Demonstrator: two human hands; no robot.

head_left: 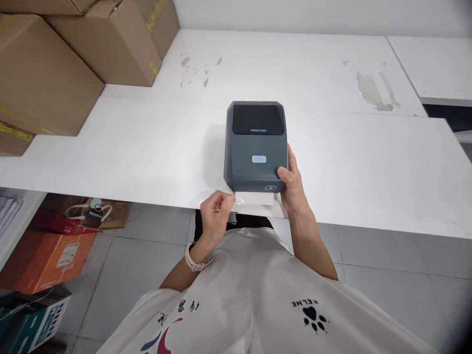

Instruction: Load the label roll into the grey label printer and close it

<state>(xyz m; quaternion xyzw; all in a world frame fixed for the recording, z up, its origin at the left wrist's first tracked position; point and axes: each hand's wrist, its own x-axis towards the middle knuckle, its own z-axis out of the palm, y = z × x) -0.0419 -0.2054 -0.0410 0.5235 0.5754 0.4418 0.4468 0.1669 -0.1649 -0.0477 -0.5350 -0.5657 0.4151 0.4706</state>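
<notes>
A dark grey-blue label printer [258,169] sits near the front edge of the white table, its black window at the far end and a pale button on top. A white label [258,198] sticks out from its near side. My left hand [216,216], with a pink band on the wrist, is closed, its thumb and fingertips pinching the label's left edge. Around the printer's near right corner wraps my right hand [293,184], thumb on top and fingers along the side, partly hidden behind it.
Cardboard boxes [44,73] are stacked on the table's left end. The tabletop [350,162] has worn patches toward the back. Below on the left are an orange box [47,258], a paper bag [114,214] and a green-and-white box [40,322]. Grey floor tiles show beneath.
</notes>
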